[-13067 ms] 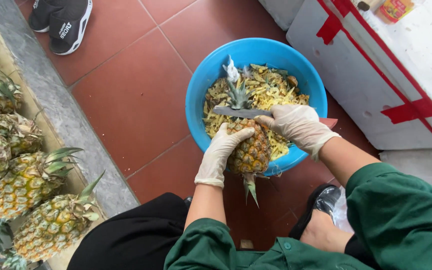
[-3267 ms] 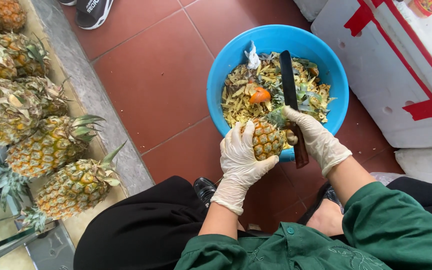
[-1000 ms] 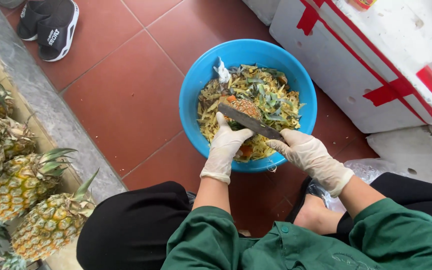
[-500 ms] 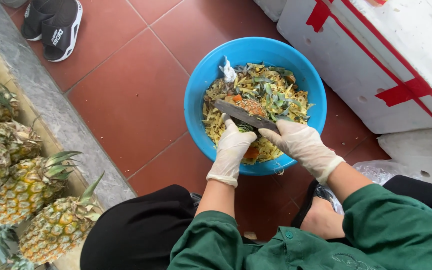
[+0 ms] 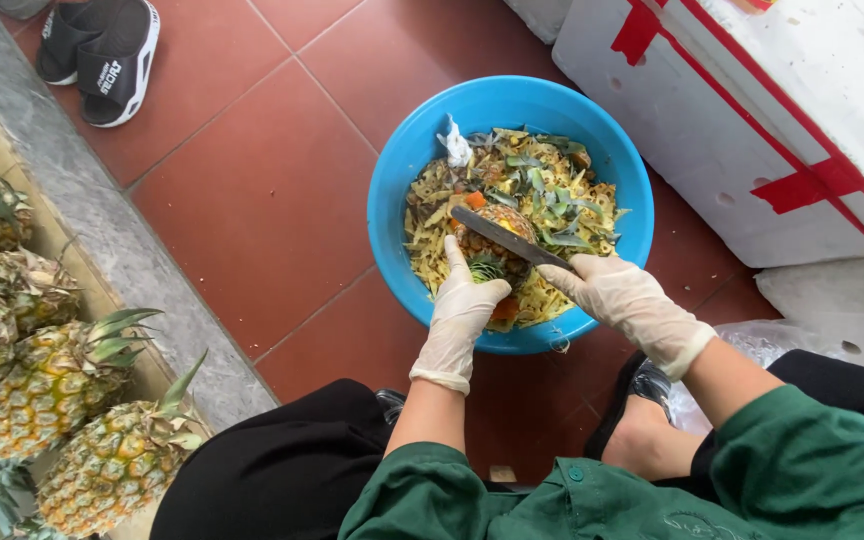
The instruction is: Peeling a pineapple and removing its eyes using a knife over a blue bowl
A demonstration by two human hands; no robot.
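The floor [image 5: 252, 190] is laid with square red-brown tiles and pale grout lines. A round blue basin [image 5: 392, 200] full of pineapple peelings stands on it, near a white foam box [image 5: 752, 150] banded with red tape to the upper right. A black sandal [image 5: 102, 50] rests at the upper left. A grey stone ledge [image 5: 102, 240] runs along the left edge of the tiles, and beyond it whole pineapples [image 5: 52, 380] lie in a row

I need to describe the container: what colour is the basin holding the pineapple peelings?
Bright blue, plain, seen in the head view: the basin.
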